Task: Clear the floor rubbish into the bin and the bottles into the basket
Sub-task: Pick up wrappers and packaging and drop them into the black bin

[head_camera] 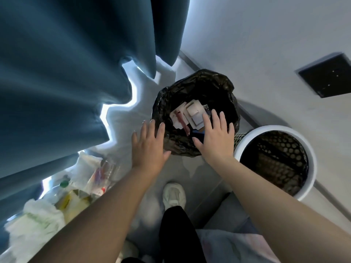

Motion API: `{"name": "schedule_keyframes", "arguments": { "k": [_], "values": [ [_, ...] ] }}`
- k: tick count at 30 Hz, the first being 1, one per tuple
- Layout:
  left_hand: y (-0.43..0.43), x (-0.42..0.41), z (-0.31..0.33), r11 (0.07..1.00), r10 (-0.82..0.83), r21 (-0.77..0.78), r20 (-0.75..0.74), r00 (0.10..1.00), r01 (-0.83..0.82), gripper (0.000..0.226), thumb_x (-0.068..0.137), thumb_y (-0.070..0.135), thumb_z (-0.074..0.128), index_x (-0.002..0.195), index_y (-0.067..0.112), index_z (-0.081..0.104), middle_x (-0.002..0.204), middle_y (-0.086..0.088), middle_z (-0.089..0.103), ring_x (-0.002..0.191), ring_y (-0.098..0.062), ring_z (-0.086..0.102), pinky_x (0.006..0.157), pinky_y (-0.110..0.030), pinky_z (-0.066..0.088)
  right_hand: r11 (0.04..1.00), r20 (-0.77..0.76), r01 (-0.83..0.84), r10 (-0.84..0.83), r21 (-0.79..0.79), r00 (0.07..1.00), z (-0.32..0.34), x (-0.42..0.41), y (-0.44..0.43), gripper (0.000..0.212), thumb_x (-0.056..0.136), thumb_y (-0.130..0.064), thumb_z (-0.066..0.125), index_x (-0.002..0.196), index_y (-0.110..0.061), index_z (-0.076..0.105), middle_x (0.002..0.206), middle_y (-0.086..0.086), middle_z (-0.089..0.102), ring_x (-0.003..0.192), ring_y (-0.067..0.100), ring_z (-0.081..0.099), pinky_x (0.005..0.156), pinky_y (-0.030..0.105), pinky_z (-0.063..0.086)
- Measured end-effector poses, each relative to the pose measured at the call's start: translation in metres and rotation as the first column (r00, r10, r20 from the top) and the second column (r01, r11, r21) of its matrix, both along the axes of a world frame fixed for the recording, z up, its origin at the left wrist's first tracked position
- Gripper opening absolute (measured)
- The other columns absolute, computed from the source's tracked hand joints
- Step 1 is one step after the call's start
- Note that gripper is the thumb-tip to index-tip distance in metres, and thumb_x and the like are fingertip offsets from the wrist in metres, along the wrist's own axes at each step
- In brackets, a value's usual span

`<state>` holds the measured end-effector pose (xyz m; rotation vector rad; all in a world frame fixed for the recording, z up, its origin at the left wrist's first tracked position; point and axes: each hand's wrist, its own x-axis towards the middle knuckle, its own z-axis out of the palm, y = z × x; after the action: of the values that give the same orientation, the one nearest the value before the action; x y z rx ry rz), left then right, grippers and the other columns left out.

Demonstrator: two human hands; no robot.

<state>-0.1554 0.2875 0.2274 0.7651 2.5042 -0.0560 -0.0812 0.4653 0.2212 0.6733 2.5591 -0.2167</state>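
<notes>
A bin lined with a black bag [197, 80] stands on the floor ahead of me, holding white cards and paper scraps [190, 114]. My left hand [150, 145] hovers flat at the bin's left rim, fingers straight and empty. My right hand [214, 133] is spread over the bin's right side, also empty. To the right stands a round basket [311, 168] with a white rim and dark mesh wall. At the lower left lie clear plastic bottles [106, 171], one with a green cap [64, 184], among white tissue and wrappers [36, 221].
A blue curtain [66, 73] hangs at the left down to the floor. A white wall with a black panel [326, 74] runs along the right. My white shoe [173, 195] stands on the grey floor below the bin.
</notes>
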Motion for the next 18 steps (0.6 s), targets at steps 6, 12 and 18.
{"name": "schedule_keyframes", "arguments": {
  "k": [6,12,18],
  "values": [
    [-0.084,0.034,0.014,0.985,0.102,-0.15,0.071,0.992,-0.09,0.087,0.081,0.058,0.058,0.151,0.021,0.021,0.158,-0.008,0.02,0.146,-0.03,0.014,0.115,-0.055,0.017,0.962,0.0,-0.261,0.262,-0.086,0.965,0.02,0.014,-0.066,0.079,0.094,-0.055,0.045,0.155,-0.023,0.006,0.163,0.009,0.0,0.15,0.031,-0.006,0.118,0.058,0.006],
    [-0.19,0.095,-0.01,0.928,0.23,-0.326,0.124,0.965,-0.18,0.085,0.085,0.065,0.048,0.152,0.023,0.015,0.16,-0.008,0.012,0.148,-0.029,0.006,0.115,-0.055,0.01,0.887,0.066,-0.42,0.439,-0.191,0.896,0.0,0.027,-0.155,0.079,0.095,-0.054,0.04,0.155,-0.026,-0.005,0.162,0.006,-0.011,0.148,0.03,-0.015,0.118,0.056,0.002],
    [-0.261,0.13,-0.051,0.893,0.298,-0.387,0.127,0.946,-0.229,0.084,0.087,0.069,0.04,0.152,0.023,0.013,0.16,-0.008,0.012,0.147,-0.03,0.01,0.116,-0.055,0.014,0.815,0.104,-0.512,0.554,-0.274,0.826,-0.052,0.038,-0.226,0.079,0.096,-0.05,0.041,0.154,-0.025,-0.005,0.163,0.005,-0.01,0.149,0.028,-0.013,0.118,0.053,0.003]
  ]
}}
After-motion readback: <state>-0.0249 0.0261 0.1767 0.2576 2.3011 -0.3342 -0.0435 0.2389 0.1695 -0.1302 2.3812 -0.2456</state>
